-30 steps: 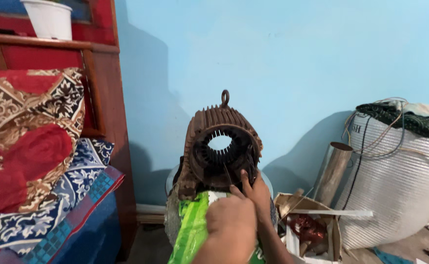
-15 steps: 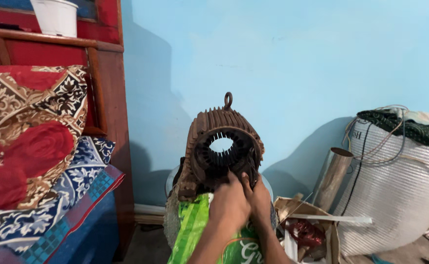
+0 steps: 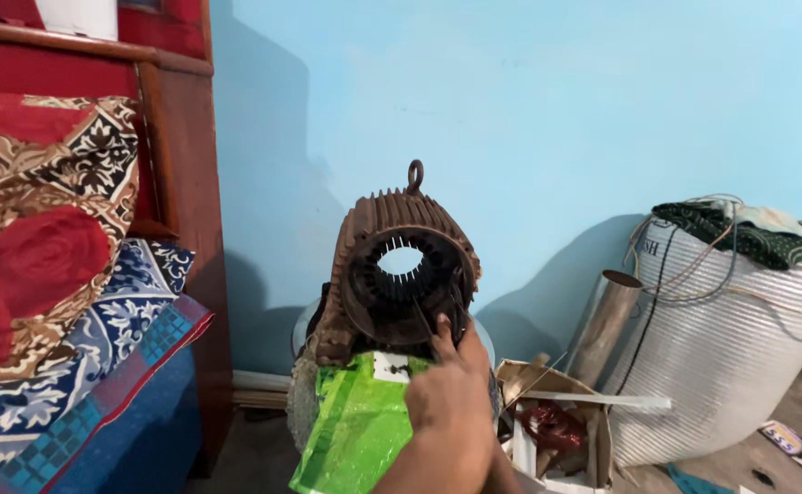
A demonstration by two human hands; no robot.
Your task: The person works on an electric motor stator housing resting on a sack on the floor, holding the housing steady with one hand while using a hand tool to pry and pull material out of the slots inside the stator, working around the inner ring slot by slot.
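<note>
My hand, low centre of frame, pinches at something thin on the lower rim of the rusty motor housing; what it grasps I cannot tell. The housing perches on a green plastic bag and could tip if tugged.

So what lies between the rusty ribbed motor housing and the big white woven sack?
In the head view, a dull metal pipe leans against the blue wall between the rusty ribbed motor housing and the white woven sack.
</note>
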